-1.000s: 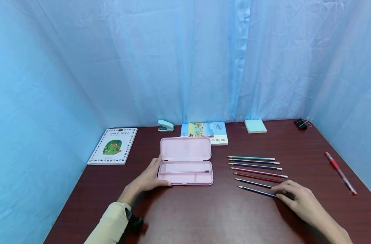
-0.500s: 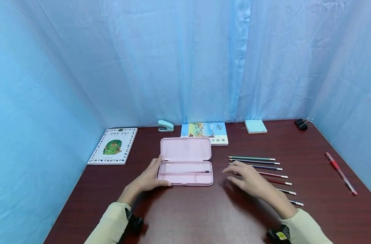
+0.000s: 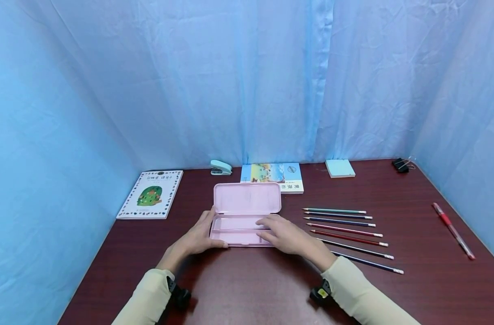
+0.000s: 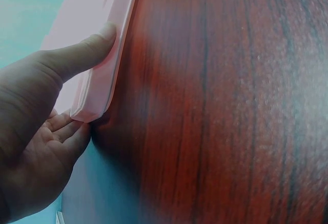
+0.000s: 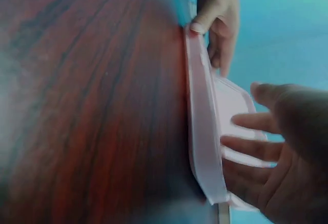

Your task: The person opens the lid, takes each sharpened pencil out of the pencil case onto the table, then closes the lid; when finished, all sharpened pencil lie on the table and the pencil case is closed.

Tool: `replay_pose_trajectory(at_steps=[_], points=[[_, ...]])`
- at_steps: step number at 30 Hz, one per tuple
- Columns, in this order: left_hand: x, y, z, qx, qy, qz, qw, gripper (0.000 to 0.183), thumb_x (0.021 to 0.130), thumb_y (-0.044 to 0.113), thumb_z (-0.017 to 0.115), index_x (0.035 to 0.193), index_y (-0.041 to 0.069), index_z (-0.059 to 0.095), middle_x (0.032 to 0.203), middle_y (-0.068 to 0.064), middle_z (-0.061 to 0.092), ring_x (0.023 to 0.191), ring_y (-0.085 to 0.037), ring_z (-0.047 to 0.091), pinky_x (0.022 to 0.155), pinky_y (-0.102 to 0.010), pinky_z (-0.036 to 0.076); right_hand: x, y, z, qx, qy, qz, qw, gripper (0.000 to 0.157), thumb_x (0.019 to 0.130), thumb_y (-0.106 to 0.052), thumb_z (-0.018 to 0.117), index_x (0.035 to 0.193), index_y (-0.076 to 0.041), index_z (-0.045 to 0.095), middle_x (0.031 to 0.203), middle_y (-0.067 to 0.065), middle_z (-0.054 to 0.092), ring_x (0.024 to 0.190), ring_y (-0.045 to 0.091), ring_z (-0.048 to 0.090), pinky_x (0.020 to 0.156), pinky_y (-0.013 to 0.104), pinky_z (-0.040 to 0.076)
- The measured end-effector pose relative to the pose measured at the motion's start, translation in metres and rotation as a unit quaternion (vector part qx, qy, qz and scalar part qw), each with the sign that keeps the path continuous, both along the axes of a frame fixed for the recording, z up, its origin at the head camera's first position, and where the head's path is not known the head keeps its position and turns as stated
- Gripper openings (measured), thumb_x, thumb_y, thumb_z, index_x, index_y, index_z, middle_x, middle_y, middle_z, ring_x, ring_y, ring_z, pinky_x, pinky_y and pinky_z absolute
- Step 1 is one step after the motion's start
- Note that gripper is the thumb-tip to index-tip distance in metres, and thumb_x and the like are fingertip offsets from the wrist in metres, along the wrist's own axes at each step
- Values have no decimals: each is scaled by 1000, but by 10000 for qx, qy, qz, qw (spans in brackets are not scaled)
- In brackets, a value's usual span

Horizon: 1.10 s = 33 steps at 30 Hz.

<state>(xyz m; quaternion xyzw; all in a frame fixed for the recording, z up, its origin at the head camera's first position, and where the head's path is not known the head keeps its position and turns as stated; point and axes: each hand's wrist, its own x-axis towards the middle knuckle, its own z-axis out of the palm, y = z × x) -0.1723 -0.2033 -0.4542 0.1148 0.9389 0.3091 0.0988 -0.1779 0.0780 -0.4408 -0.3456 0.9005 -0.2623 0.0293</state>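
A pink pencil case lies with its lid raised at the middle of the table. My left hand grips its left end, thumb along the front wall and fingers around the corner. Over the right part of the tray is my right hand, its fingers spread and reaching in over the rim, thumb apart from them. It covers the spot where a thin pencil lay in the back compartment. Right of the case, several pencils lie in a row, points to the left.
A red pen lies at the far right. Along the back are a stapler, a blue book behind the lid, a note pad and a black binder clip. A white book lies back left. Blue curtains enclose the table.
My right hand has left the front pencils on the right and moved left across the row to the case. My left hand has stayed on the case. The row of pencils looks unchanged.
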Motion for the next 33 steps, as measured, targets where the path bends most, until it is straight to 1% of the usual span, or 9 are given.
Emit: replay_pose_trajectory(at_steps=[3,6,10,12,17,21,24,27,33], points=[[0,0,0,-43,20,-10,10000,118,64,48,80,149,11,6,142,-8,29,124,-20,34,103,-41,31,-1,-7,0,386,186,-51,9991,35,94,-34,50,115,-7,62,113,6,60,112,21,51,96,40,38],[0,-1,0,-68,41,-17,10000,119,64,49,79,149,11,6,142,-8,28,125,-21,33,103,-41,30,-3,-11,1,603,237,-87,9979,30,94,-31,51,109,-8,65,106,5,61,106,21,53,92,40,41],[0,-1,1,-4,41,2,10000,120,63,50,80,149,12,6,143,-8,27,125,-21,33,103,-42,31,-7,-13,0,582,360,42,9976,19,92,-17,54,101,-7,67,97,6,62,96,22,57,87,39,43],[0,-1,1,16,39,0,10000,120,63,50,80,149,12,6,142,-8,27,125,-21,33,103,-42,31,-10,-13,-1,546,383,102,9977,17,90,-12,54,99,-7,67,94,6,62,93,22,57,85,38,44],[0,-1,0,-6,38,-16,10000,119,64,50,79,149,13,6,142,-8,27,124,-21,34,103,-42,31,-14,-11,-2,508,176,85,9985,16,89,-8,55,98,-9,68,91,3,58,86,18,56,80,37,45],[1,0,0,-47,42,-18,10000,119,64,49,79,149,13,6,142,-7,27,124,-21,34,102,-41,31,-19,-10,-2,391,56,200,9990,17,86,-4,57,97,-8,69,89,4,58,83,18,56,77,36,46],[1,0,0,-33,62,-24,10000,119,64,48,80,149,12,6,142,-8,27,124,-21,34,102,-41,31,-23,-8,-5,229,45,348,9991,18,83,-1,59,96,-7,70,88,4,63,84,18,58,79,35,46],[1,0,0,-20,25,0,10000,119,64,49,80,150,13,6,142,-7,27,125,-21,33,103,-41,31,-26,-5,-6,-30,10,370,9993,20,81,1,61,96,-7,71,88,3,66,85,17,60,79,34,47],[1,0,0,-34,-11,30,10000,118,65,50,79,150,14,6,142,-7,27,124,-20,33,103,-42,31,-25,8,-2,-496,-292,-85,9983,18,83,-3,64,98,-11,72,91,-2,67,84,11,58,77,31,48]])
